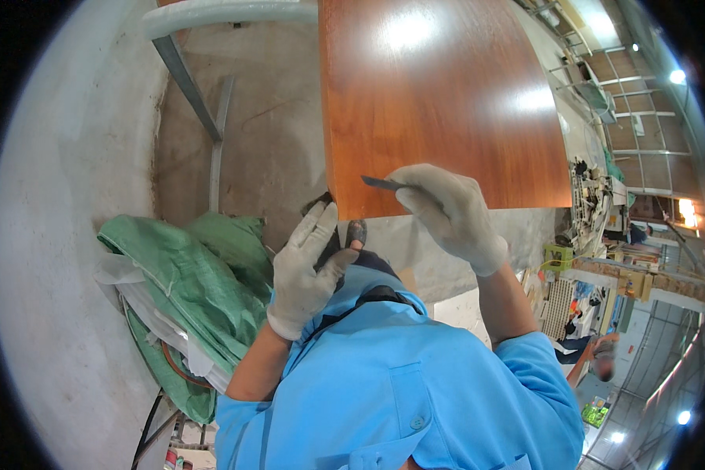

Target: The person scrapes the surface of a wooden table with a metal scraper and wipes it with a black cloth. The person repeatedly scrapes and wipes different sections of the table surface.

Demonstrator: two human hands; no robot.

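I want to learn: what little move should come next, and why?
Perhaps the right hand should bring the thin dark tool to the left edge of the brown board: its tip points that way, and the left hand is by the near corner.

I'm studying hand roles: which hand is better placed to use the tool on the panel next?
Probably the right hand: it grips the tool over the panel; the left hand is by its near left corner.
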